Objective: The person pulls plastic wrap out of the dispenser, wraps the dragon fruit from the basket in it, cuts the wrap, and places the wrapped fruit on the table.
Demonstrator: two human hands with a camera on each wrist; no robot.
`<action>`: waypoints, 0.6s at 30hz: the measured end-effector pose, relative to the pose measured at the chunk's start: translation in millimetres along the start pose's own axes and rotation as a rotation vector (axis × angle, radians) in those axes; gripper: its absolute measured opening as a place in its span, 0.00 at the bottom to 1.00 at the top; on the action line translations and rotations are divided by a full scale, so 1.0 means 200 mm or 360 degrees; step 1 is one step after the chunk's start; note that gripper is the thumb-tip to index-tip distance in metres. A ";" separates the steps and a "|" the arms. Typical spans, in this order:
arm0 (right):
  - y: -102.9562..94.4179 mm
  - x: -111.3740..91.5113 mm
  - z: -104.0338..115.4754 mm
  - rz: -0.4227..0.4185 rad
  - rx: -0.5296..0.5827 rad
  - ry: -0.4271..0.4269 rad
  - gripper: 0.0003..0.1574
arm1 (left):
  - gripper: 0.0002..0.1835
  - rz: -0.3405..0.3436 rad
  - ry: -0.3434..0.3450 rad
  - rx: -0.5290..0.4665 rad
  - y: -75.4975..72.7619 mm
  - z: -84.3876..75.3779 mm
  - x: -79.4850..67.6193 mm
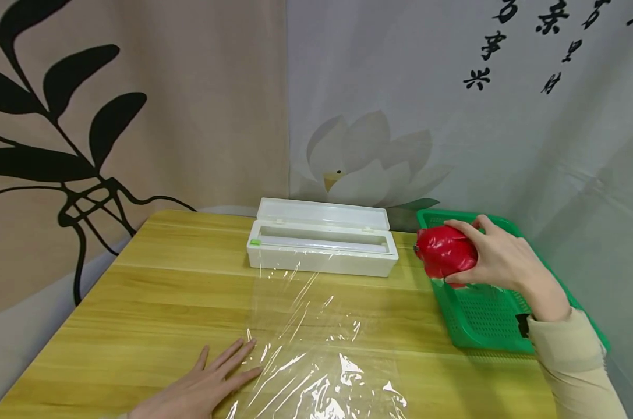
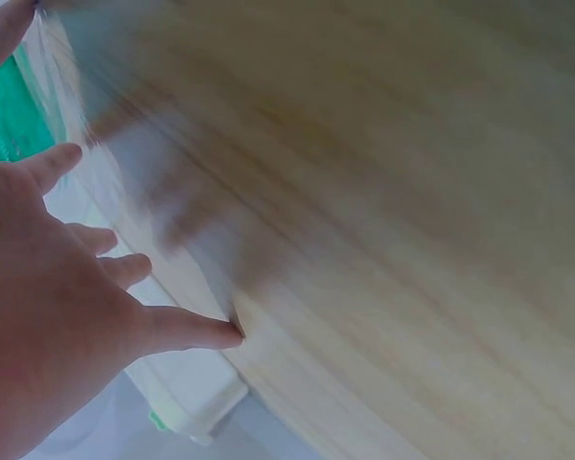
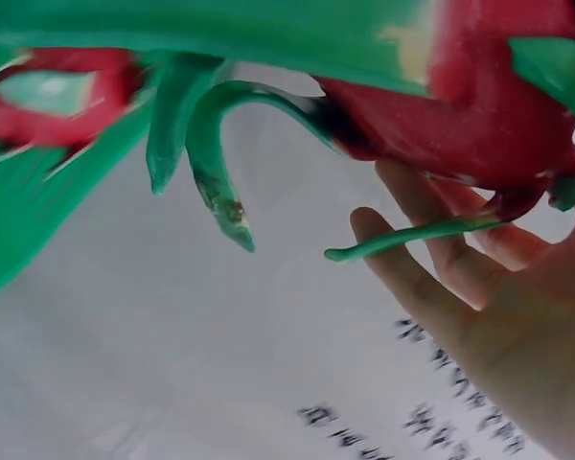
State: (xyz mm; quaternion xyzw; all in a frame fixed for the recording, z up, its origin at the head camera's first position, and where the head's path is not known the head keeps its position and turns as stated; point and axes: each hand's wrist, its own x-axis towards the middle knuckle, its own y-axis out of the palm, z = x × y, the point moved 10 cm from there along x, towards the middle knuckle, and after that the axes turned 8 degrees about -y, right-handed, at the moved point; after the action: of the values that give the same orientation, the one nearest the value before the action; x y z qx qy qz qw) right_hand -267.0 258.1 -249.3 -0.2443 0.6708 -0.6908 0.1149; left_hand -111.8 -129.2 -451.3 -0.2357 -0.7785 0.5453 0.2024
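A red dragon fruit with green scale tips is in my right hand, thumb and fingers around its side, held over the left rim of the green basket. In the right wrist view the curling green scales of the dragon fruit stick out past my fingers. My left hand lies with fingers spread at the left edge of a clear sheet of cling film. This sheet runs over the table from a white cling film dispenser, whose lid stands up. Inside the dispenser lies a roll.
A wooden table carries everything. Behind it hangs a printed cloth with leaves, a lotus and black characters. A small green piece sits at the dispenser's left end. The basket stands at the table's right side.
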 end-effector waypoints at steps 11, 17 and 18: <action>0.04 0.08 0.46 -0.0186 -0.0198 -0.0353 0.58 | 0.44 -0.0038 0.0028 -0.0010 0.00 0.00 0.01; 0.14 0.11 0.69 -0.0180 -0.0187 -0.0504 0.58 | 0.44 -0.0022 0.0034 -0.0030 0.01 0.01 0.01; 0.15 0.11 0.72 -0.0170 -0.0178 -0.0518 0.58 | 0.44 -0.0014 0.0024 -0.0044 0.01 0.01 0.01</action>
State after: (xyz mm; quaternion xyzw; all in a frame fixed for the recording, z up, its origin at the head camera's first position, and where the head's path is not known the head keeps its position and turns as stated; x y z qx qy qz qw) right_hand -220.3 119.6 -278.1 -0.3942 0.6668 -0.6089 0.1713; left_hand -114.4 -128.5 -453.6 -0.2393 -0.7854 0.5319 0.2074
